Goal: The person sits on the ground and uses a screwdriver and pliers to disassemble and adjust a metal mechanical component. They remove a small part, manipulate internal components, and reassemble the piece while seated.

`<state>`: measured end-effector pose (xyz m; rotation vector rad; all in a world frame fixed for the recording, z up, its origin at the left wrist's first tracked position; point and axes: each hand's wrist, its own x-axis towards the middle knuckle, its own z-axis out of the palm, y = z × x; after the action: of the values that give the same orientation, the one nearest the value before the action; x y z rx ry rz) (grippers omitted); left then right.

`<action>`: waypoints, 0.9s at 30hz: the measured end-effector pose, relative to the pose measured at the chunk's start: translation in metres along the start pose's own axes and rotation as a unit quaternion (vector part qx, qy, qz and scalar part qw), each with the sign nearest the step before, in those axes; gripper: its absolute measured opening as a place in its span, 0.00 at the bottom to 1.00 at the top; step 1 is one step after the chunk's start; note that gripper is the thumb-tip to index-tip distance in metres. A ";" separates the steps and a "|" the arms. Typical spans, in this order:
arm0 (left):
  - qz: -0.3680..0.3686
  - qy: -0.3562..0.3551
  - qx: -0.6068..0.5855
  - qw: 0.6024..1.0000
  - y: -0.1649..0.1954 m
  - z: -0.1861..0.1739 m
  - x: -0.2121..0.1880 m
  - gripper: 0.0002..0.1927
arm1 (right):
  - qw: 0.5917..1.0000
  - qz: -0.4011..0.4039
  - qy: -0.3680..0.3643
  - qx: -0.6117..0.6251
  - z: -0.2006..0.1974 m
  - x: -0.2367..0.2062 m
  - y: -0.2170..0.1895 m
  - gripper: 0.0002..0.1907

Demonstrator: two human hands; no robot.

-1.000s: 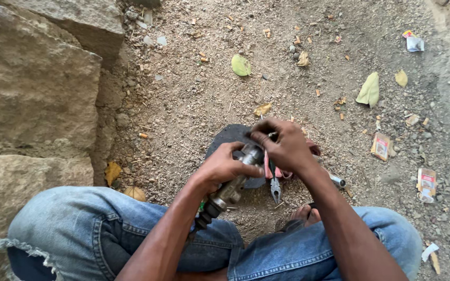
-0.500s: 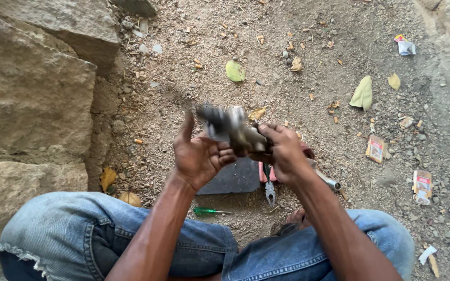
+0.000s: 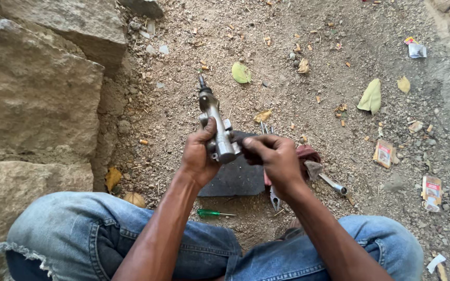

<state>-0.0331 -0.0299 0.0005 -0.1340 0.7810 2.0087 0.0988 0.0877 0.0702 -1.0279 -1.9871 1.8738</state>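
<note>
A person sits on bare, gravelly ground [image 3: 339, 41] with both knees in blue jeans [image 3: 105, 234] at the bottom of the head view. The left hand [image 3: 200, 153] is wrapped around the lower body of a long grey metal cylinder part [image 3: 215, 127], thumb laid up along its side. The part is raised off the ground and tilts slightly, its thin rod end pointing away from the person toward the top of the view. The right hand [image 3: 274, 156] is just beside it on the right, its fingertips pinched together against the near end of the part, where a small dark piece sits; what that piece is cannot be told.

Directly under the hands lies a dark flat slab [image 3: 235, 179] on the ground. Near its lower edge, between the knees, is a green-handled screwdriver [image 3: 209, 213]. To the right of the slab, partly hidden by the right wrist, lie pliers with red grips [image 3: 274, 195], a reddish rag [image 3: 308, 156] and a metal wrench [image 3: 334, 184]. Large rough stone blocks [image 3: 37, 93] fill the left side. Dry leaves [image 3: 371, 96] and small paper wrappers [image 3: 384, 153] are scattered over the ground to the right, well apart from the hands.
</note>
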 end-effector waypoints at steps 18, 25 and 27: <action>0.170 0.079 0.174 0.967 -0.017 0.016 -0.005 0.17 | 0.996 -0.004 0.023 -0.087 0.017 -0.011 0.016 0.11; 0.150 0.090 0.212 0.961 -0.017 0.024 -0.010 0.19 | 0.991 -0.063 0.040 -0.108 0.015 -0.008 0.034 0.06; 0.144 0.084 0.232 0.958 -0.018 0.023 -0.011 0.18 | 0.987 -0.065 0.063 -0.131 0.016 -0.009 0.038 0.08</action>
<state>-0.0074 -0.0180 0.0147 0.0889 1.4280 2.0389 0.1086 0.0678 0.0348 -1.0253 -2.2069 1.4735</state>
